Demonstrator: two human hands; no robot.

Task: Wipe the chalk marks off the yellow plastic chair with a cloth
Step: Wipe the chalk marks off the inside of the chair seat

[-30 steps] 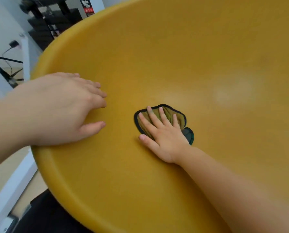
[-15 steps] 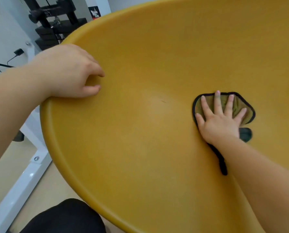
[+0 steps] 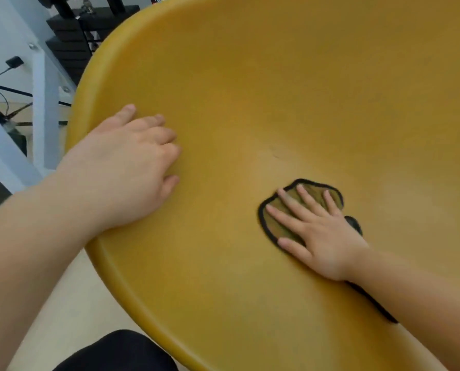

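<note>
compared with before, right hand (image 3: 321,234) moved left, pressing cloth (image 3: 277,220) flat with straight fingers; left hand (image 3: 124,167) rests loosely on yellow chair (image 3: 277,89) rim.

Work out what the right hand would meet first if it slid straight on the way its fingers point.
Nothing solid, probably: past the cloth the right hand meets only bare yellow chair, perhaps a faint dark mark; the left hand sits aside.

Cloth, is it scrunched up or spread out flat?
Spread flat. The cloth lies on the chair under the right hand, whose straight fingers press it down; its black edge shows around them.
</note>
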